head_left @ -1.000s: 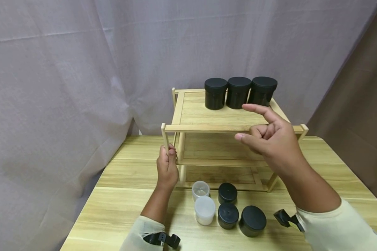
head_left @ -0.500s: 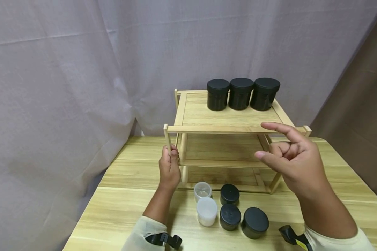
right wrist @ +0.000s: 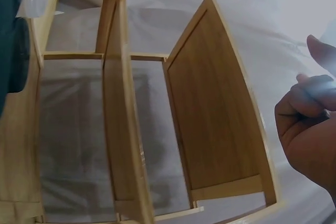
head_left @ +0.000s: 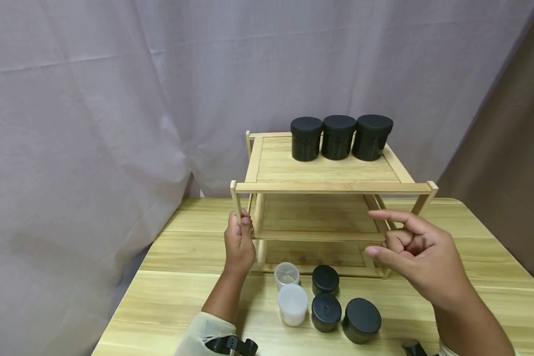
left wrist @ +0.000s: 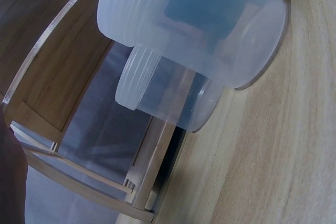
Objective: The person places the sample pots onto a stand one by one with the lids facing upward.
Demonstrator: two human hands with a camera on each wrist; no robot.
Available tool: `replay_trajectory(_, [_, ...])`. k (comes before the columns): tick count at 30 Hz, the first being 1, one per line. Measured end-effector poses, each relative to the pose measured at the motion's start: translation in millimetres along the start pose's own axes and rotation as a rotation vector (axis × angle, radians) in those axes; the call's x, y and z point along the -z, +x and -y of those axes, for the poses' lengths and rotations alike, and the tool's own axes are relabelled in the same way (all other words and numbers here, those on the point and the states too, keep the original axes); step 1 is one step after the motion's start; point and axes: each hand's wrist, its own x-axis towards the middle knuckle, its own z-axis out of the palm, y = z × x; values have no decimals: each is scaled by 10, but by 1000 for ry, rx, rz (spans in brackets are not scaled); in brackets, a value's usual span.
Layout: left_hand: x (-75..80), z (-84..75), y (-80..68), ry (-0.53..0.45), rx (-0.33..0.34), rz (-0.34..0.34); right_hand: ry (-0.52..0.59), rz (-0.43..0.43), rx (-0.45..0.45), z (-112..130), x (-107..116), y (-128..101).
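My left hand (head_left: 239, 241) is gripping the front left post of the light wooden two-tier shelf rack (head_left: 325, 174), with the fingers curled around the thin post just below the top tier. The rack is standing on the pale wooden desk (head_left: 173, 296), against the grey curtain (head_left: 93, 99). My right hand (head_left: 416, 257) is hovering in the air in front of the right side of the rack, near its front right leg but not touching it. It is holding nothing: the index finger and the thumb are pointing out to the left, and the other fingers are bending loosely into the palm. In the right wrist view the same hand (right wrist: 310, 129) is showing apart from the rack frame (right wrist: 210, 114).

Three black round jars with black lids (head_left: 340, 137) are standing in one row at the back of the top tier, touching each other side by side, well above and behind my right hand. On the desk in front of the rack, between my two forearms, five more containers are lying close together: a small clear plastic cup (head_left: 287, 273), a white translucent plastic jar (head_left: 292, 304) just in front of it, two small black lidded jars (head_left: 326, 295) and one wider black lidded jar (head_left: 361, 320) at the right. They are lying lower than both hands, and neither hand is touching them.
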Motion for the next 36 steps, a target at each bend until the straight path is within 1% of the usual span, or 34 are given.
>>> replay_trajectory(5, [15, 19, -10, -1, 4, 14, -149, 33, -88, -26, 28, -59])
replay_trajectory(7, [18, 22, -9, 4, 5, 8, -183, 62, -95, -54, 46, -77])
replay_trajectory(13, [12, 21, -7, 5, -1, 3, -341, 117, -125, -106, 126, -149])
replay_trajectory(19, [13, -2, -2, 12, 6, -3, -401, 204, -146, -144, 244, -180])
replay_trajectory(26, [6, -26, 0, 17, 5, 2, -415, 341, -223, -107, 413, -193])
replay_trajectory(29, [3, -29, 4, 15, 9, 9, -420, 423, -243, -139, 489, -201])
replay_trajectory(31, [3, -28, 3, 17, 9, 12, -422, 510, -268, -172, 552, -218])
replay_trajectory(34, [1, -32, 2, 14, 13, 8, -406, 662, -347, -219, 637, -240])
replay_trajectory(36, [-4, -27, 3, 10, 11, 2, -417, 735, -392, -246, 663, -248])
